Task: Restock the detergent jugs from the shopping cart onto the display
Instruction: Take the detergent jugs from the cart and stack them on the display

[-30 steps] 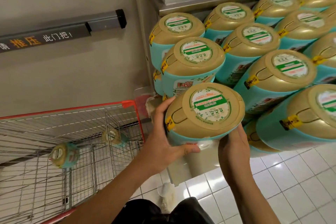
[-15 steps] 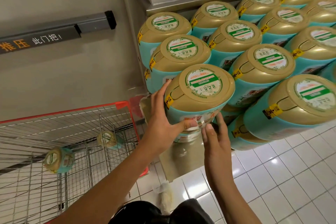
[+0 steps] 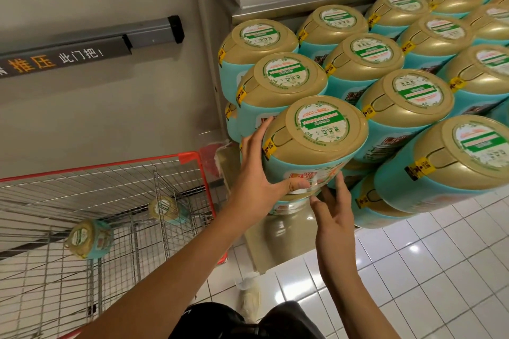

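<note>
front jug (image 3: 316, 132): turquoise body, gold lid with a round green-and-white label, yellow seal tag at the lid's left edge. it sits at the near left corner of the display, lid tilted towards the camera, touching the jug behind it and the one to its right.
left hand (image 3: 256, 173): holding the front jug. the fingers are spread up its left side and the thumb (image 3: 298, 186) is pressed across the printed front, low down.
right hand (image 3: 334, 215): wide and holding nothing, fingers straight and pointing up. the fingertips (image 3: 339, 181) are at the jug's lower right edge; whether they touch it cannot be told.
stacked jugs (image 3: 407, 96): same make, in close rows running back and to the right, at least two tiers, against a grey ledge.
plinth (image 3: 275, 239): beige, glossy, under the stack's near corner.
shopping cart (image 3: 110, 165): wire basket with a red rim, to the left of the display, close to it.
cart stock: two jugs lying in the basket, one nearer (image 3: 89, 238) and one further in (image 3: 168, 209), apart from each other.
push bar (image 3: 91, 44): grey, on the wall above the cart, with chinese lettering.
floor (image 3: 440, 270): white tiles.
</note>
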Motion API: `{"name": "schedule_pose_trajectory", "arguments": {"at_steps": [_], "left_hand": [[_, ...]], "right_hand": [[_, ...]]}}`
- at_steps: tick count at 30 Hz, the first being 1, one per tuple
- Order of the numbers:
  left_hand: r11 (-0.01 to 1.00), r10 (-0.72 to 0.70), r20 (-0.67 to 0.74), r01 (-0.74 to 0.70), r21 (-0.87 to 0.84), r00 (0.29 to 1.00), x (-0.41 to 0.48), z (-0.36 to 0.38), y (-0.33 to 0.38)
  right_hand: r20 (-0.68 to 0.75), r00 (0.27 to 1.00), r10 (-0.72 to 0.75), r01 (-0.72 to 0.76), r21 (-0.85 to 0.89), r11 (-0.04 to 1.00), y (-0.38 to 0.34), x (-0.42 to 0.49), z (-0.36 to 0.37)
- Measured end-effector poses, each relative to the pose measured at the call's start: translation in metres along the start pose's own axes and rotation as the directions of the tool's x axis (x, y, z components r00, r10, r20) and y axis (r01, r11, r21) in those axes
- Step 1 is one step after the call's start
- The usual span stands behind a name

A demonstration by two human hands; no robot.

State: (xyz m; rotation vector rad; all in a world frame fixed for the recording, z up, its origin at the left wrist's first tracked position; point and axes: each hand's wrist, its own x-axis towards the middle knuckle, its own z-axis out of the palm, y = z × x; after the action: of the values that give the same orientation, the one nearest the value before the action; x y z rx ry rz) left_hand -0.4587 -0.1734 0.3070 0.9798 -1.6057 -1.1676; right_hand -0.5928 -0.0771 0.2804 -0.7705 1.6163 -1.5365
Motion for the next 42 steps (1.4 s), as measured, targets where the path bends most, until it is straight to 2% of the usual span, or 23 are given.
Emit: {"name": "schedule_pose_trajectory", "arguments": {"at_steps": [6,9,13,17,25,34,42], "left_hand": [[0.998,-0.061,0.026,0.061,0.0,0.998,0.0,-0.004,-0.007],[0.992,-0.107,0.041,0.103,0.074,0.993,-0.009,-0.013,-0.017],[0.981,-0.191,0.048,0.189,0.035,0.981,-0.031,-0.035,-0.04],[0.967,-0.248,-0.015,0.249,0.053,0.969,-0.057,-0.069,-0.062],[0.91,-0.396,-0.218,0.414,0.041,0.892,-0.114,-0.159,-0.094],[0.847,-0.505,-0.392,0.529,-0.053,0.769,-0.181,-0.257,-0.12],[0.813,-0.546,-0.453,0.577,-0.082,0.705,-0.208,-0.325,-0.152]], "right_hand": [[-0.021,1.0,0.014,-0.014,-0.011,1.0,0.003,-0.009,0.005],[-0.042,0.999,0.012,-0.014,-0.033,0.999,0.007,-0.019,0.007],[-0.031,0.997,-0.067,0.062,-0.143,0.988,0.018,-0.041,0.016],[0.076,0.99,-0.119,0.129,-0.153,0.98,0.03,-0.057,0.041],[0.323,0.944,-0.061,0.128,-0.189,0.974,0.048,-0.057,0.11],[0.567,0.818,0.094,0.063,-0.251,0.966,0.07,-0.076,0.214],[0.672,0.715,0.19,0.055,-0.325,0.944,0.107,-0.097,0.313]]}}
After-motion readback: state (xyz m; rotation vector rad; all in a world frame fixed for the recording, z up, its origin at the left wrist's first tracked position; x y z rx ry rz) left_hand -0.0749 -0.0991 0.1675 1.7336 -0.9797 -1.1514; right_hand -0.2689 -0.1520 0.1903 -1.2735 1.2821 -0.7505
